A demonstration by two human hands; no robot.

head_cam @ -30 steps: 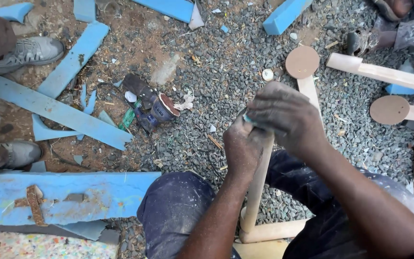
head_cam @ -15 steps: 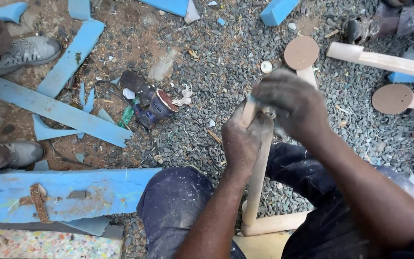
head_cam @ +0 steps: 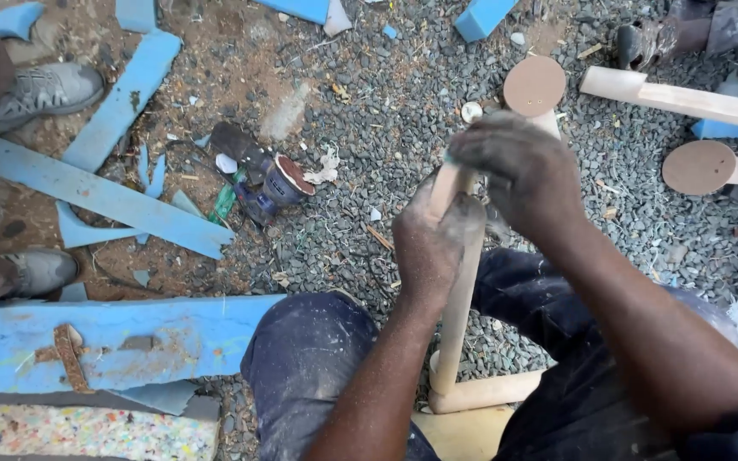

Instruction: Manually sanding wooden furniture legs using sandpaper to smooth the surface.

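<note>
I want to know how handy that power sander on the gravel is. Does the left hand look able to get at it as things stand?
Probably yes, but not right away. The sander lies in the open on the gravel, on that side, with nothing between. The left hand, though, is wrapped around the wooden rod and would have to let go first.

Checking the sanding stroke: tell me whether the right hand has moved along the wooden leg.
Yes. The right hand slid up the wooden leg, off the left hand.
</note>
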